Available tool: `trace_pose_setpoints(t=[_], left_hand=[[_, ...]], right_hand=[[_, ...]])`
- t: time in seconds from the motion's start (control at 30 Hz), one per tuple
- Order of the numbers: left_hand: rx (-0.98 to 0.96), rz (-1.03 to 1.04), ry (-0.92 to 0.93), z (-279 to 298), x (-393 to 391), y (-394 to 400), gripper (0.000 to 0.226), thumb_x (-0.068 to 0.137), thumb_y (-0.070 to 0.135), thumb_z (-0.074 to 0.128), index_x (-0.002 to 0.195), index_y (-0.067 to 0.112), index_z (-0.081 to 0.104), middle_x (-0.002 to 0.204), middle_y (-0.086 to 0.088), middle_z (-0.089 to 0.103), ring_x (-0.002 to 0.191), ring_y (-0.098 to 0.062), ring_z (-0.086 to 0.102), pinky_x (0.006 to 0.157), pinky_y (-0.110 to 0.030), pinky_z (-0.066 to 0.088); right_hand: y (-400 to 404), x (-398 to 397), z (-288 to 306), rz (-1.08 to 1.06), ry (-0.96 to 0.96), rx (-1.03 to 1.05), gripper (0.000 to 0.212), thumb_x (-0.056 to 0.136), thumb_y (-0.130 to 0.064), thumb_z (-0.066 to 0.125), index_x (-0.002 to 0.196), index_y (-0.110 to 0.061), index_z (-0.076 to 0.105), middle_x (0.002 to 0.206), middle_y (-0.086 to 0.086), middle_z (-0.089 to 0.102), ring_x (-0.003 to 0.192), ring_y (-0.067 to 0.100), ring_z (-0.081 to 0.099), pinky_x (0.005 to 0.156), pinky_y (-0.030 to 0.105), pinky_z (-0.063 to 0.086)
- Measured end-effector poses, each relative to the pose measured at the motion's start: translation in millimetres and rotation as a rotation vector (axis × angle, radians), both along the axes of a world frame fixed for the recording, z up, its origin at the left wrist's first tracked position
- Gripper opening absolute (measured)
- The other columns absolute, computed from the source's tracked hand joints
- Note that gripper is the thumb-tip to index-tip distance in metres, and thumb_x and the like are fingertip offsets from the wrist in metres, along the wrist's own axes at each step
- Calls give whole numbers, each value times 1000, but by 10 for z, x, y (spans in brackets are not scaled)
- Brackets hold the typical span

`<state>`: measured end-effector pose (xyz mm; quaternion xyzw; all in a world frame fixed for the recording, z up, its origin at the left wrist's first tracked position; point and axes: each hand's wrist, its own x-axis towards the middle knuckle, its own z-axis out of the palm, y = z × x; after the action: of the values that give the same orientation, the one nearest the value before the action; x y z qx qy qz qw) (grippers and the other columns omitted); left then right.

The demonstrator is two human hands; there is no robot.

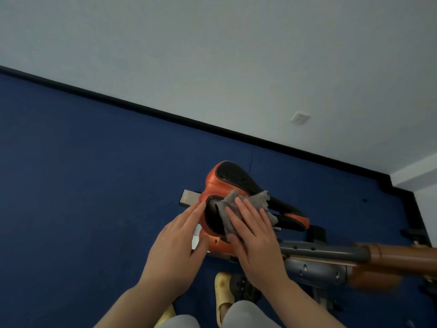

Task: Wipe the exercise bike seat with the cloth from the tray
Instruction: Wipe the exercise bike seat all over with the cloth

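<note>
Both hands are laid on the orange-and-black bike seat (236, 200), which is seen from above over a blue floor (94, 174). The grey cloth (238, 209) is pressed flat onto the seat's top by the right hand (255, 237) — its fingers are held straight and slightly spread, nothing being pinched. The seat's near-left edge is touched by the left hand (179, 240), fingers extended and close together, thumb set against the orange side. A grey-and-brown frame tube (343, 254) is seen running off to the right — below the seat.
</note>
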<state>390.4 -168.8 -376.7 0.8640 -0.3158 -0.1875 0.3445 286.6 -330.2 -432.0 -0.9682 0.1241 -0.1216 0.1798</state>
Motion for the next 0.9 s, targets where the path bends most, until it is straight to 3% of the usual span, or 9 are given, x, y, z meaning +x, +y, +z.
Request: trace_pose_setpoints(t=[0.13,0.27,0.33,0.43,0.57,0.67,0.77,0.9], left_hand=[[5,-10,-9,-11,6,-21,60,89,42,48,140,51,15,144,30,31,131,1,32,105,-35,39],[-11,40,-4,-3,-5,-42,58,89,40,49,140,44,21,135,37,22,126,10,26,107,-23,31],[-22,27,-4,7,-2,-50,58,89,40,50,140,45,21,137,37,22,128,9,27,108,-26,32],[-23,-3,-15,21,-19,-97,61,89,39,50,140,47,19,145,31,26,132,3,29,107,-32,36],[-25,-1,-52,12,-37,-172,61,89,35,52,141,43,21,146,30,22,132,7,24,108,-25,31],[-69,20,-23,25,-23,-219,53,91,28,51,134,47,26,131,38,30,115,27,26,92,-4,30],[-44,6,-37,21,-12,-221,49,92,22,48,133,44,30,131,35,33,106,30,27,79,1,28],[-10,13,-61,6,-18,-287,54,93,27,46,141,37,24,139,33,17,119,21,11,98,-11,20]], right_hand=[[133,119,20,-86,-31,18,46,102,-36,33,148,-31,30,157,-7,26,148,11,16,121,39,12],[244,376,88,26,33,-28,45,104,-36,31,149,-30,30,158,-4,26,149,11,11,121,38,11],[137,296,78,63,69,-63,47,104,-38,29,150,-30,27,159,-5,23,149,10,10,121,36,10],[-24,7,20,-45,86,-41,51,102,-37,33,151,-32,23,159,-8,18,149,9,10,121,37,9],[102,109,64,-153,105,-31,54,100,-36,32,152,-37,15,160,-10,13,149,8,2,121,35,-1],[212,315,105,-55,109,-44,53,102,-36,29,152,-35,14,161,-7,12,150,10,0,121,36,-1],[46,203,76,17,129,-89,53,102,-37,32,153,-32,18,161,-7,16,149,9,4,121,34,3],[-252,-228,-1,-113,163,-113,54,102,-38,28,153,-33,12,161,-9,14,149,8,6,121,34,1]])
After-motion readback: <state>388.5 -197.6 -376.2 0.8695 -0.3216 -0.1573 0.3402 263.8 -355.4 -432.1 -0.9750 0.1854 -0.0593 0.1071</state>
